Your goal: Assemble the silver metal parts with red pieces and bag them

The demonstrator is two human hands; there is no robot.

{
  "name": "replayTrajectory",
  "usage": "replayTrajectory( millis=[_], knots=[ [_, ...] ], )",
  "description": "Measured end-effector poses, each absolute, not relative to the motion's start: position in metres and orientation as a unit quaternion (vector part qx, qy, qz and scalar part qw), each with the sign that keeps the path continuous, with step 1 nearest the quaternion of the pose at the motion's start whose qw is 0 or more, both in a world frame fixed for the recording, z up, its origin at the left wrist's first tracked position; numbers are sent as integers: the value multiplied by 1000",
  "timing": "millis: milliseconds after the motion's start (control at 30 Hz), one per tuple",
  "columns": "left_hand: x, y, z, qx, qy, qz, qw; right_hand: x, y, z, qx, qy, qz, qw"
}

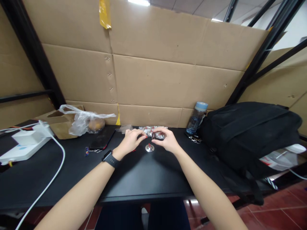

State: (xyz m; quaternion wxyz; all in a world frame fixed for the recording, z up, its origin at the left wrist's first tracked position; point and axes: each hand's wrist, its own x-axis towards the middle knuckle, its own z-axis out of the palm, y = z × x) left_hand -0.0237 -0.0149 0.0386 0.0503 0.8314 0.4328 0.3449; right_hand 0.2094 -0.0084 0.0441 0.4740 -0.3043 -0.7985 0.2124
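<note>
My right hand [166,139] grips a small finger cymbal [153,136] by its rim between thumb and fingers, standing on edge, its dark side showing. Close to its left, my left hand [131,140] is closed in a pinch on a bit of red cord [146,137]; how far the cord runs is too small to tell. Below and between both hands, another finger cymbal [150,148] lies on the black table, silver and domed, with red cord at its centre. Behind the fingers are several shiny pieces in clear plastic wrapping [149,129], partly hidden.
At left are a power strip [24,150] with a white cable, a paper bag [62,126], a plastic bag [82,123] and a dark phone [102,139] with a charm. A water bottle [196,118] and black backpack [244,137] stand right. Cardboard [148,83] closes off the back.
</note>
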Motion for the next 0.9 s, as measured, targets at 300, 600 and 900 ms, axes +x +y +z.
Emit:
replayTrajectory(
  millis=[300,600,900],
  knots=[
    [-10,-17,32,798,418,427,75,184,-17,33,-290,-750,292,518],
    [-3,-25,35,781,439,440,70,182,-13,27,-320,-707,320,543],
    [-2,-30,38,767,455,453,8,185,-11,31,-304,-696,358,543]
  ],
)
